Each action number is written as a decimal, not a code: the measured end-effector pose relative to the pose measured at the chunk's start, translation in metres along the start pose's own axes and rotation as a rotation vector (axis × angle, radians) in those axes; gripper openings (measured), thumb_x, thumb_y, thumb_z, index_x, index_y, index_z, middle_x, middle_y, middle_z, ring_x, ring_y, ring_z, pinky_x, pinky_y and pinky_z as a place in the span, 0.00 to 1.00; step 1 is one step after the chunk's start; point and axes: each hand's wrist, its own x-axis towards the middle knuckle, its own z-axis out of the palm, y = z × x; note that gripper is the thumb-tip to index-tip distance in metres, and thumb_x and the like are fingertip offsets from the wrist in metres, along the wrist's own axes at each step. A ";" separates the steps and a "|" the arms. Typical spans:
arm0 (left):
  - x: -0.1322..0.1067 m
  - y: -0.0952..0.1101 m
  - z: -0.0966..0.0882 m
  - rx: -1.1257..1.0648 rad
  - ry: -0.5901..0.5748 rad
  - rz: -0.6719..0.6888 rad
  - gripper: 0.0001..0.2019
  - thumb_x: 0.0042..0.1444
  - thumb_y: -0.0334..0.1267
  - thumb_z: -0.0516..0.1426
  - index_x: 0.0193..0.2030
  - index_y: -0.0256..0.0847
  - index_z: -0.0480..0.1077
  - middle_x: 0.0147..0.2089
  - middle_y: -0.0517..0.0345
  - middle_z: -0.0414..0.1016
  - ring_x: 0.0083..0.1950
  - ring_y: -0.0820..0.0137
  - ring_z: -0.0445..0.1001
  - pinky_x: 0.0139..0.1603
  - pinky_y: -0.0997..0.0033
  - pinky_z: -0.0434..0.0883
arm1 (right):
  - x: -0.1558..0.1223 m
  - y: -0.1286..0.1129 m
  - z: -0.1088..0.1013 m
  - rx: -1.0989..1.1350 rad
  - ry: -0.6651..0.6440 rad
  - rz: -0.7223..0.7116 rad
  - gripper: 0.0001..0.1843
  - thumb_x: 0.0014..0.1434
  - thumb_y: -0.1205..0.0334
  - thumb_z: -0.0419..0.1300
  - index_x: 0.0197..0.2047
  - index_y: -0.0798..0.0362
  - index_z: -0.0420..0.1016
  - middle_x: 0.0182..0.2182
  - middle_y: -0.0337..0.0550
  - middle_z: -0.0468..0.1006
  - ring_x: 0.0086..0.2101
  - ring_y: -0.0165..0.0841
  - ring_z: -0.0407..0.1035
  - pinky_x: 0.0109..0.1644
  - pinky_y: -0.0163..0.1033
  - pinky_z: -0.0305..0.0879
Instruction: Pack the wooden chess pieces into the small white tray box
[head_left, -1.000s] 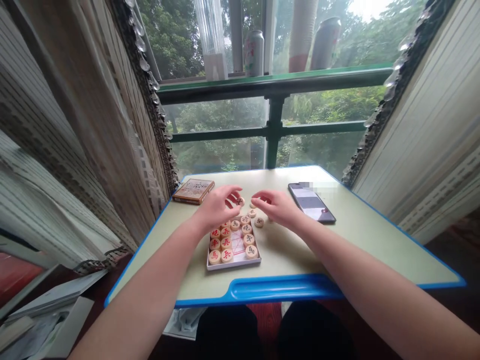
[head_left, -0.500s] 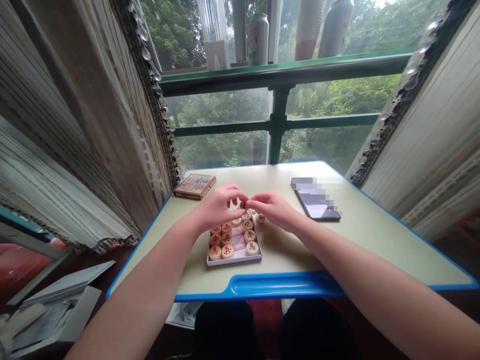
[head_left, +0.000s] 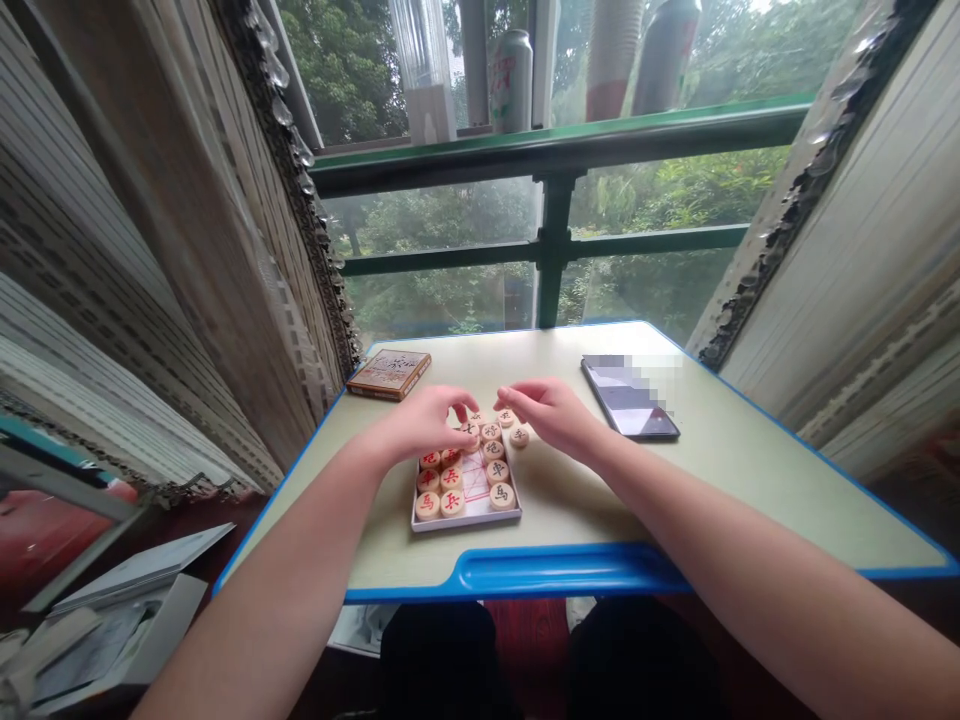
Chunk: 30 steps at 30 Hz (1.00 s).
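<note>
A shallow white tray [head_left: 465, 523] on the table holds several round wooden Chinese chess pieces [head_left: 451, 478] with red and black characters, laid in rows. My left hand [head_left: 427, 422] is at the tray's far end, its fingers curled and pinching one chess piece [head_left: 470, 430]. My right hand [head_left: 553, 412] hovers just right of it with fingers loosely bent and apart, nothing in them. Loose pieces [head_left: 518, 436] lie on the table under its fingertips.
The pale green table has a blue rim [head_left: 570, 572] with a groove at the near edge. A brown game box [head_left: 388, 373] lies at the far left, a phone [head_left: 630, 402] at the far right. Curtains hang on both sides, and cans [head_left: 512, 65] stand on the window sill.
Half a second ago both hands pinched together over the pieces. They have since parted; the left stays on a piece at the tray's far end and the right has loosened.
</note>
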 end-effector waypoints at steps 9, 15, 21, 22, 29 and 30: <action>0.000 0.002 0.001 0.011 -0.037 0.025 0.20 0.42 0.43 0.62 0.44 0.41 0.75 0.40 0.57 0.76 0.35 0.68 0.69 0.34 0.71 0.64 | -0.001 -0.003 -0.003 0.005 0.018 0.003 0.21 0.56 0.49 0.54 0.29 0.58 0.78 0.17 0.34 0.60 0.21 0.25 0.55 0.25 0.33 0.52; 0.000 0.002 0.000 -0.002 -0.042 0.019 0.19 0.43 0.44 0.61 0.43 0.41 0.75 0.39 0.58 0.76 0.34 0.69 0.69 0.33 0.71 0.64 | 0.000 -0.004 -0.009 0.050 0.088 0.004 0.21 0.57 0.49 0.54 0.28 0.58 0.78 0.16 0.33 0.60 0.19 0.24 0.53 0.24 0.33 0.51; 0.001 0.000 0.002 0.007 -0.027 0.017 0.19 0.44 0.47 0.61 0.42 0.41 0.76 0.37 0.57 0.77 0.35 0.67 0.70 0.34 0.71 0.65 | 0.000 -0.006 -0.011 0.058 0.137 0.042 0.20 0.56 0.49 0.55 0.30 0.59 0.78 0.17 0.35 0.63 0.18 0.24 0.53 0.22 0.33 0.49; 0.001 0.000 0.002 0.013 -0.027 0.016 0.19 0.44 0.48 0.61 0.42 0.41 0.76 0.37 0.57 0.77 0.35 0.67 0.71 0.34 0.71 0.65 | 0.001 -0.005 -0.011 0.061 0.142 0.051 0.20 0.56 0.49 0.55 0.30 0.58 0.78 0.17 0.35 0.63 0.18 0.24 0.53 0.21 0.33 0.48; 0.002 0.000 0.001 0.027 -0.022 0.045 0.15 0.44 0.49 0.60 0.35 0.41 0.76 0.37 0.56 0.78 0.38 0.66 0.71 0.37 0.69 0.66 | 0.002 -0.004 -0.013 0.085 0.166 -0.030 0.24 0.58 0.46 0.53 0.28 0.58 0.78 0.17 0.36 0.63 0.20 0.25 0.57 0.25 0.33 0.53; 0.002 0.000 0.001 0.016 -0.018 0.047 0.16 0.44 0.49 0.61 0.36 0.40 0.76 0.38 0.56 0.78 0.38 0.66 0.71 0.38 0.68 0.66 | 0.002 -0.005 -0.014 0.086 0.167 -0.030 0.25 0.58 0.45 0.52 0.28 0.58 0.77 0.17 0.36 0.63 0.20 0.26 0.57 0.25 0.33 0.53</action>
